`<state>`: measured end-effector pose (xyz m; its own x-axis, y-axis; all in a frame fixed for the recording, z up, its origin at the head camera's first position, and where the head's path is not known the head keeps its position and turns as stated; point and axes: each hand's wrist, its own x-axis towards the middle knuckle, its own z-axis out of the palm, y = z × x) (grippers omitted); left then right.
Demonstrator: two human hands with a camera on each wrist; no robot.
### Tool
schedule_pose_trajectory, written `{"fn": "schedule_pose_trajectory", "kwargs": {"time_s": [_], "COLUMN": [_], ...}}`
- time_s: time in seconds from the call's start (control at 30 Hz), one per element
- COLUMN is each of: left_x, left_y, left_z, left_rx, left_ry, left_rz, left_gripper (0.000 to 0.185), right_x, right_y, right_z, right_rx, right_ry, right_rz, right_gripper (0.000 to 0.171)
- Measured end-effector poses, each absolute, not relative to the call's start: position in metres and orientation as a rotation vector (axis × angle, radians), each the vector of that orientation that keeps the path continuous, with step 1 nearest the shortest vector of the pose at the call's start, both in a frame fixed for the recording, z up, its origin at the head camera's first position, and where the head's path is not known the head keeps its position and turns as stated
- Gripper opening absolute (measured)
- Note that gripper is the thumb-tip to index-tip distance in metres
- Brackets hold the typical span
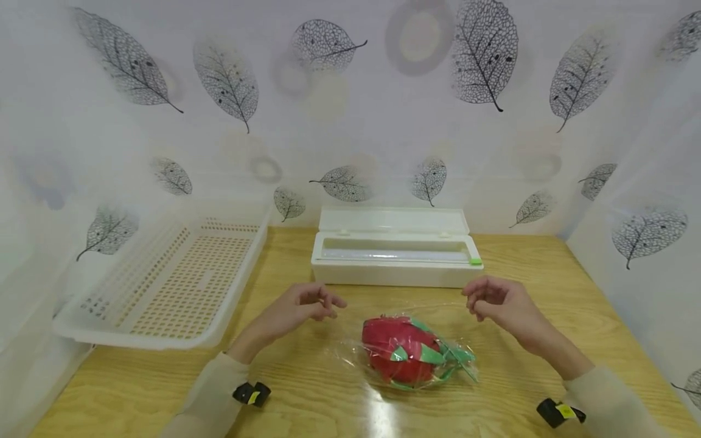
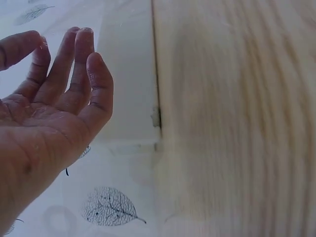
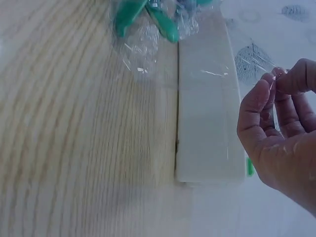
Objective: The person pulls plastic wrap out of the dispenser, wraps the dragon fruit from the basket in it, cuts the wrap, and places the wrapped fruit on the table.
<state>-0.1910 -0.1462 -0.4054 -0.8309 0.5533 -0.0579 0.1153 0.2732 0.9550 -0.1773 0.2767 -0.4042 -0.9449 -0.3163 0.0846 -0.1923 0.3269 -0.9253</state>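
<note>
A red dragon fruit [image 1: 391, 344] with green scales lies on the table between the hands, with clear cling film [image 1: 350, 353] spread loosely around and over it. To its upper left, the left hand [image 1: 306, 307] pinches the film between thumb and fingertip, its other fingers bent loosely. The right hand [image 1: 506, 307], raised at the upper right of the fruit, pinches another part of the film; taut creases run from its fingertips in the right wrist view. Green scale tips [image 3: 163, 22] show under wrinkled film there.
Behind the fruit stands a white cling film dispenser [image 1: 397, 277], lid up, a roll [image 1: 394, 254] inside and a green slider [image 1: 475, 261] at its right end. A white perforated basket [image 1: 232, 304] sits at the left. Leaf-printed sheeting [image 1: 350, 121] encloses the wooden table [image 1: 306, 395].
</note>
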Motion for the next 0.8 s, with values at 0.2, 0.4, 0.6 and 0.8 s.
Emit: {"fn": "schedule_pose_trajectory", "kwargs": {"time_s": [0.2,0.4,0.6,0.8], "left_x": [-0.179,-0.172,-0.168,-0.168], "left_y": [-0.157,-0.163,-0.158,-0.145], "left_z": [-0.418,-0.419,-0.413,-0.406], "left_rx": [0.705,0.749,0.711,0.668], "left_ry": [2.439,2.517,2.52,2.554], "left_rz": [1.281,1.135,1.117,1.219], "left_gripper": [0.005,0.007,0.005,0.007], "right_x": [-0.153,-0.137,-0.132,-0.13], "right_y": [0.272,0.272,0.269,0.257], "right_z": [-0.406,-0.417,-0.418,-0.41], "right_rx": [-0.504,-0.501,-0.474,-0.247], "right_ry": [2.719,2.786,2.779,2.82], "right_rz": [-1.438,-1.303,-1.317,-1.388], "right_gripper": [0.013,0.02,0.019,0.02]}}
